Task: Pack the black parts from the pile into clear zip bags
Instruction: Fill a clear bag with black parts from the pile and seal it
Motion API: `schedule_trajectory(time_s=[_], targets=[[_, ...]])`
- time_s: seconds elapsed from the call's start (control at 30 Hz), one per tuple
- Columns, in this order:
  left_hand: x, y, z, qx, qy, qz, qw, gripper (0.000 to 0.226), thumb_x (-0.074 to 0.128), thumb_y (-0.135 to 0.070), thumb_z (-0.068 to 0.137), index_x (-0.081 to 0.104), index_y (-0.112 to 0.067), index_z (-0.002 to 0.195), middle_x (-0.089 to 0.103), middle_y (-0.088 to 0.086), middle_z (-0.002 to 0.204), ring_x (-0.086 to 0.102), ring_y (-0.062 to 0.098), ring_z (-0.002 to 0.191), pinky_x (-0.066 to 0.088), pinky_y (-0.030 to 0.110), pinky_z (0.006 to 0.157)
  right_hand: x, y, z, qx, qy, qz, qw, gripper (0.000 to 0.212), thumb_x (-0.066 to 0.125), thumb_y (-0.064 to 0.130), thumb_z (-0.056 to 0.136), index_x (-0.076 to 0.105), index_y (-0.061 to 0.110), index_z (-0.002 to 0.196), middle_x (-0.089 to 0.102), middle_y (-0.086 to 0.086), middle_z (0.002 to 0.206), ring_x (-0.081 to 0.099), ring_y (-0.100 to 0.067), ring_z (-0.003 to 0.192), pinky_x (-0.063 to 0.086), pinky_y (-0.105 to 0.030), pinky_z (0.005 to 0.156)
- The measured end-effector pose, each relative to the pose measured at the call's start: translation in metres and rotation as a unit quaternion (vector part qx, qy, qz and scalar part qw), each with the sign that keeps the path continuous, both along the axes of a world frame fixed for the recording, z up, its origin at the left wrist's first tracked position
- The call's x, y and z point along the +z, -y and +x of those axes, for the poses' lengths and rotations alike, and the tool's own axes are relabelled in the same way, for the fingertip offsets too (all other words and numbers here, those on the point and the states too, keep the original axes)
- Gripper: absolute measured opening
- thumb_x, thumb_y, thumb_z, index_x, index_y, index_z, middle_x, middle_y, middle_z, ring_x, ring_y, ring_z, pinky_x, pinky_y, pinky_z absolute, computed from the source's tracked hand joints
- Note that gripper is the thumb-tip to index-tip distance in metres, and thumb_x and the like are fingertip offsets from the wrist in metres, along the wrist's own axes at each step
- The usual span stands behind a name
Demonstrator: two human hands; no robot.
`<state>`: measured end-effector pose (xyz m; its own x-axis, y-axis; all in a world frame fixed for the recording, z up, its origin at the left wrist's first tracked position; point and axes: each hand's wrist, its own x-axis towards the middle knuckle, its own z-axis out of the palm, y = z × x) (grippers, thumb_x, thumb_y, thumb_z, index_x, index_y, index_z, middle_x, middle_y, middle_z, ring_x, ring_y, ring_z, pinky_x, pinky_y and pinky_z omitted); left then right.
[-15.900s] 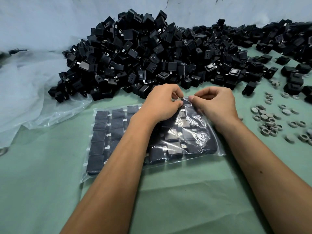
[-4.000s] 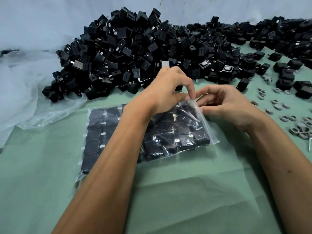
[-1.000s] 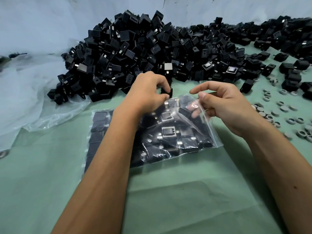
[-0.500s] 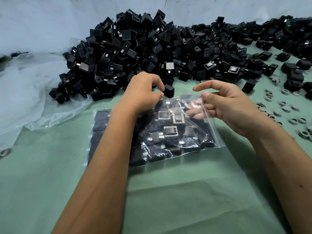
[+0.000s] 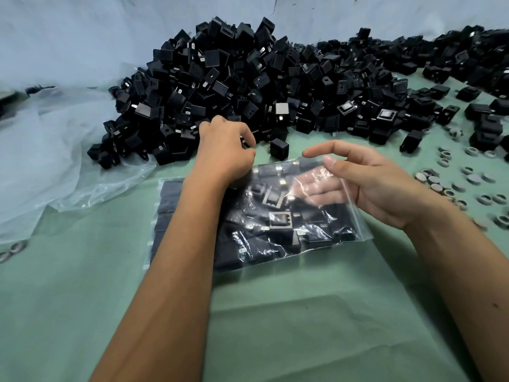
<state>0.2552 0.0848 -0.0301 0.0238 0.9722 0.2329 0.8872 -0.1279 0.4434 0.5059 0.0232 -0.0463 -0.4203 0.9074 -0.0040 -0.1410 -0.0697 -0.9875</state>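
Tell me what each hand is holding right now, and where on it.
The right hand holds the clear zip bag at its open mouth, fingers inside. The left hand reaches toward the pile; any hold there cannot be told.

Glossy clear-plastic bag — matt black plastic parts — green cloth.
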Motion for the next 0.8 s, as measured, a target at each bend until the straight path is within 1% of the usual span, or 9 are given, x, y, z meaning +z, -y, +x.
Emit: schedule_trajectory(time_s=[0.07,0.13,0.2,0.27,0.37,0.47,0.6,0.7,0.8], targets=[[-0.002,-0.001,-0.003,0.01,0.004,-0.033,0.999,0.017,0.067,-0.024,0.094,0.07,-0.03,0.109,0.048,0.009,0.137,0.032,0.034,0.135,0.033,0.039,0.107,0.002,-0.003,0.004,-0.083,0.037,0.014,0.996,0.026,0.062,0.024,0.099,0.069,0.007,0.118,0.073,-0.018,0.083,0.074,-0.029,0.068,0.061,-0.028,0.058],[-0.003,-0.001,-0.006,0.014,0.009,-0.054,0.998,0.018,0.067,-0.021,0.094,0.07,-0.029,0.11,0.05,0.009,0.139,0.037,0.035,0.134,0.036,0.04,0.108,0.0,-0.007,0.008,-0.207,0.118,0.053,0.97,0.016,0.06,0.02,0.104,0.073,0.012,0.101,0.068,-0.005,0.068,0.06,-0.015,0.05,0.049,-0.023,0.044],[-0.004,-0.002,-0.007,0.012,0.021,-0.061,0.998,0.02,0.065,-0.014,0.093,0.071,-0.029,0.106,0.052,0.008,0.139,0.047,0.033,0.13,0.042,0.041,0.109,-0.001,-0.011,0.01,-0.307,0.174,0.092,0.931,0.018,0.058,0.017,0.104,0.072,0.013,0.093,0.067,0.001,0.062,0.052,-0.01,0.046,0.04,-0.022,0.042],[-0.003,-0.002,-0.007,0.012,0.027,-0.058,0.998,0.025,0.064,-0.008,0.092,0.07,-0.029,0.105,0.053,0.006,0.138,0.054,0.03,0.122,0.046,0.039,0.102,0.005,-0.013,0.004,-0.343,0.189,0.14,0.91,0.018,0.06,0.015,0.102,0.071,0.014,0.089,0.068,0.001,0.062,0.051,-0.009,0.046,0.038,-0.019,0.043],[-0.002,-0.002,-0.009,0.02,0.033,-0.056,0.998,0.035,0.063,-0.003,0.09,0.069,-0.027,0.114,0.052,0.004,0.135,0.057,0.024,0.105,0.046,0.033,0.086,0.025,-0.019,-0.017,-0.317,0.239,0.225,0.89,0.016,0.062,0.016,0.099,0.072,0.013,0.086,0.069,0.0,0.064,0.056,-0.004,0.047,0.042,-0.014,0.046],[0.0,-0.002,-0.014,0.033,0.059,-0.052,0.996,0.042,0.058,0.003,0.088,0.064,-0.024,0.12,0.055,0.003,0.128,0.053,0.021,0.101,0.045,0.031,0.085,0.046,-0.04,-0.049,-0.271,0.345,0.296,0.848,0.015,0.064,0.019,0.096,0.073,0.02,0.083,0.071,0.005,0.065,0.064,-0.005,0.056,0.052,-0.023,0.059],[0.004,0.001,-0.021,0.077,0.125,-0.053,0.988,0.043,0.048,0.006,0.083,0.059,-0.02,0.116,0.06,0.002,0.121,0.055,0.02,0.102,0.047,0.032,0.084,0.049,-0.068,-0.106,-0.135,0.48,0.321,0.805,0.008,0.068,0.024,0.092,0.075,0.026,0.092,0.068,0.011,0.074,0.068,-0.016,0.078,0.054,-0.028,0.079],[0.007,0.003,-0.024,0.114,0.142,-0.038,0.983,0.035,0.048,0.0,0.083,0.059,-0.014,0.113,0.064,0.009,0.117,0.059,0.028,0.107,0.05,0.038,0.09,0.038,-0.082,-0.142,-0.065,0.533,0.349,0.768,0.022,0.07,0.022,0.09,0.072,0.027,0.111,0.067,0.002,0.099,0.065,-0.024,0.099,0.054,-0.037,0.091],[0.01,0.002,-0.027,0.16,0.155,-0.018,0.975,0.035,0.051,-0.003,0.083,0.056,-0.01,0.117,0.065,0.011,0.117,0.058,0.032,0.109,0.047,0.039,0.087,0.026,-0.095,-0.161,-0.033,0.575,0.336,0.745,0.035,0.072,0.022,0.088,0.066,0.024,0.122,0.063,-0.01,0.117,0.063,-0.033,0.107,0.055,-0.041,0.091]])
